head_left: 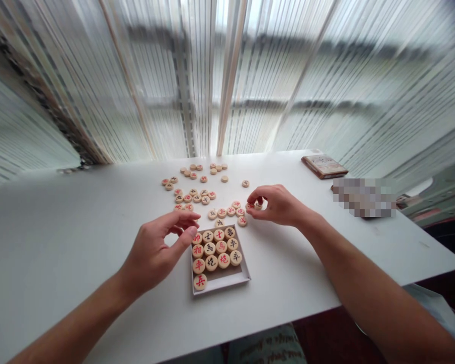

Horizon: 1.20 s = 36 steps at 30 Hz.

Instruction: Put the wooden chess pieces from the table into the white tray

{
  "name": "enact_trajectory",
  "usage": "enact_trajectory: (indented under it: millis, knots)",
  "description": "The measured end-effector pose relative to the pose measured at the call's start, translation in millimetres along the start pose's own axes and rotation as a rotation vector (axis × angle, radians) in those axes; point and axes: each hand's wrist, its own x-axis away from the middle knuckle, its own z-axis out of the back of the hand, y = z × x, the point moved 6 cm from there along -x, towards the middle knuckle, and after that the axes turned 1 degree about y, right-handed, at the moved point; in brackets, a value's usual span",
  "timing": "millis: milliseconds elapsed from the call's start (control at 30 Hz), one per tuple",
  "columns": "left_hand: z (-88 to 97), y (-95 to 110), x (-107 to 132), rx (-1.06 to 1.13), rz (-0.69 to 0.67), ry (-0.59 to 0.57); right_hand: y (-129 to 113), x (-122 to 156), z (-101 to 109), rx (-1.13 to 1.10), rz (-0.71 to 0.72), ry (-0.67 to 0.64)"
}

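Note:
A shallow open box (222, 288) holds rows of round wooden Chinese chess pieces with red and black characters. Its bottom row has a single piece (200, 281) at the left and bare box floor beside it. My left hand (157, 247) is at the box's upper left corner, thumb and fingers apart, close to a red-marked piece (196, 238). To the right beyond the box, my right hand (276, 205) has its thumb and index finger around a red-marked Chinese chess piece (250, 206) at the table. Another piece (258, 206) is partly hidden by those fingers.
More loose pieces (193, 198) lie in groups on the white table (98, 227) beyond the box. A flat brown box (324, 167) and a blurred-out item (364, 197) rest at the right. Sheer striped curtains (197, 76) hang behind the table.

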Motion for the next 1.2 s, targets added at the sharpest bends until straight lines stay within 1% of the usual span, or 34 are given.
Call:
enact_trajectory:
  millis: [100, 167, 267, 333, 433, 500, 567, 633, 733, 767, 800, 867, 933, 1000, 1100, 1200]
  knots:
    - [-8.1, 1.7, -10.8, 0.129, 0.060, -0.044, -13.6, 1.3, -3.7, -0.151, -0.002, 0.025]
    - [-18.8, -1.0, -17.0, 0.287, 0.138, -0.074, -32.5, 0.9, -11.6, -0.278, 0.026, 0.006]
    - [-34.7, -0.1, -21.0, 0.415, 0.152, -0.117, -66.0, -1.2, -24.8, -0.421, 0.086, -0.033]
    - [-42.0, 0.8, -18.6, 0.512, 0.160, -0.148, -84.7, -3.1, -31.3, -0.479, 0.123, -0.060]
    - [-44.2, 0.7, -10.4, 0.626, 0.185, -0.147, -103.0, -6.1, -35.3, -0.557, 0.144, -0.102]
    - [-42.8, -0.5, -5.0, 0.675, 0.193, -0.123, -109.6, -8.0, -35.9, -0.581, 0.126, -0.133]
    - [-40.6, -2.9, -1.2, 0.702, 0.187, -0.077, -115.0, -9.1, -35.7, -0.549, 0.138, -0.149]
    - [-38.6, -6.5, 1.4, 0.711, 0.174, -0.016, -116.8, -8.8, -37.5, -0.470, 0.151, -0.148]
    - [-39.6, -11.0, 4.8, 0.696, 0.168, 0.024, -112.5, -2.4, -44.5, -0.488, 0.178, -0.122]
    - [-39.5, -10.6, 5.8, 0.687, 0.144, 0.041, -107.1, 1.3, -47.6, -0.510, 0.157, -0.100]
    - [-40.0, -10.1, 6.9, 0.654, 0.130, 0.049, -99.4, 5.5, -48.4, -0.539, 0.121, -0.031]
    - [-41.6, -8.2, 9.1, 0.602, 0.114, 0.063, -81.6, 16.0, -53.1, -0.551, 0.019, 0.049]
    - [-42.2, -6.1, 11.1, 0.594, 0.110, 0.093, -67.7, 26.1, -57.4, -0.533, -0.041, 0.080]
    - [-43.9, -4.2, 13.1, 0.621, 0.118, 0.096, -61.0, 32.6, -61.0, -0.490, -0.061, 0.064]
    - [-44.9, -0.3, 16.2, 0.665, 0.119, 0.063, -67.0, 33.7, -60.5, -0.441, -0.031, 0.052]
    - [-42.1, 6.5, 19.4, 0.654, 0.098, 0.020, -85.0, 28.1, -54.1, -0.455, 0.004, 0.075]
